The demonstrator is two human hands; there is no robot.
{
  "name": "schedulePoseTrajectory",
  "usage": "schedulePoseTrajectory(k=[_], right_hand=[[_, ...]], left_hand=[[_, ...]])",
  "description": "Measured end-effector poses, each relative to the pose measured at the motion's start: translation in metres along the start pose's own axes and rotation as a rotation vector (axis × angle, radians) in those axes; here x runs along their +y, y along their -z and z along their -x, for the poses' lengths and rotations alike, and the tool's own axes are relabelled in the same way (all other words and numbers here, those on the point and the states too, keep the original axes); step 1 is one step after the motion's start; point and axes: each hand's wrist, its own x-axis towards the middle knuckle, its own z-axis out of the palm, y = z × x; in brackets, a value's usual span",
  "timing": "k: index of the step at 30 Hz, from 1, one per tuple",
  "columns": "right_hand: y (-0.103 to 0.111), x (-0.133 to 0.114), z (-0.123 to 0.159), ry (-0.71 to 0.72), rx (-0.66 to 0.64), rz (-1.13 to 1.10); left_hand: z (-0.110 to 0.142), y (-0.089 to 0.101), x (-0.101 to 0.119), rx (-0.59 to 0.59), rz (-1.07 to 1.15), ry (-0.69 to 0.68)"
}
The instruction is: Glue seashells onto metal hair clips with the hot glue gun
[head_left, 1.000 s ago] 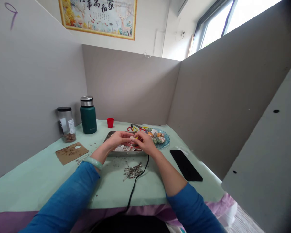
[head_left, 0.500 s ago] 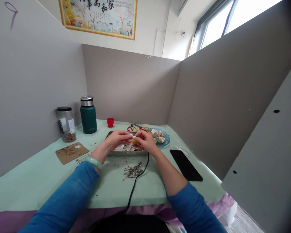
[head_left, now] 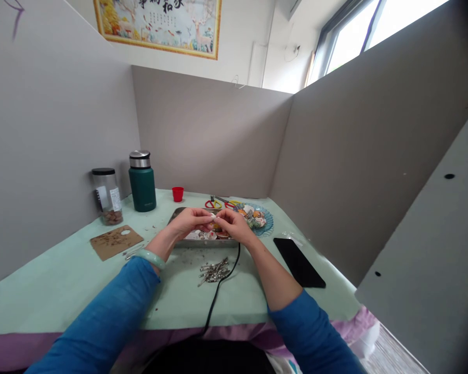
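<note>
Above the metal tray (head_left: 205, 243), my left hand (head_left: 190, 222) and my right hand (head_left: 234, 224) meet fingertip to fingertip. Both pinch a small white piece (head_left: 213, 216), whose kind is too small to make out and which the fingers partly cover. Under them, the tray holds several white and coloured flat pieces, partly hidden by my hands. In front of the tray lies a loose pile of small silvery metal clips or pins (head_left: 214, 270). A black cord (head_left: 218, 291) runs from the tray toward the table's front edge.
To the right are a blue plate (head_left: 270, 222) of colourful pieces and a black phone-like slab (head_left: 300, 263). Scissors and pliers (head_left: 214, 202) and a red cup (head_left: 178, 194) stand behind. Leftward are a green bottle (head_left: 142, 189), a lidded jar (head_left: 108, 197) and a brown card (head_left: 115, 243).
The view has tipped slightly downward in the frame, shifting the table up a little. My fingers have drawn somewhat closer together around the white piece, which shows less.
</note>
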Motion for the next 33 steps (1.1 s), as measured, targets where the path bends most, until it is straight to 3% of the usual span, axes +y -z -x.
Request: schedulePoseTrajectory(k=[5,10,12,15,17,23,28,31,33], right_hand=[[0.002,-0.004,0.001,-0.032,-0.024,0.004],[0.004,-0.009,-0.001,-0.05,0.018,-0.016],[0.005,-0.008,-0.002,-0.049,0.03,-0.019],[0.005,-0.006,-0.003,-0.036,0.031,-0.029],[0.005,-0.005,-0.003,-0.027,0.028,-0.039],[0.005,-0.007,-0.002,-0.028,0.023,-0.016],[0.004,-0.007,-0.002,-0.026,0.018,-0.02],[0.005,-0.005,-0.002,-0.017,0.011,-0.051],[0.005,-0.004,-0.002,-0.009,0.009,-0.068]], left_hand=[[0.004,-0.007,0.005,0.012,-0.152,-0.012],[0.016,0.001,0.019,-0.012,-0.255,0.005],[0.024,0.003,0.023,-0.115,-0.359,0.051],[0.035,0.001,0.022,-0.36,-0.551,0.174],[0.039,-0.005,0.017,-0.434,-0.663,0.206],[0.043,-0.02,-0.004,-0.318,-0.974,0.17],[0.045,-0.024,-0.004,-0.25,-1.113,0.008],[0.047,-0.022,0.004,-0.276,-1.103,-0.069],[0.049,-0.019,0.013,-0.283,-0.978,-0.105]])
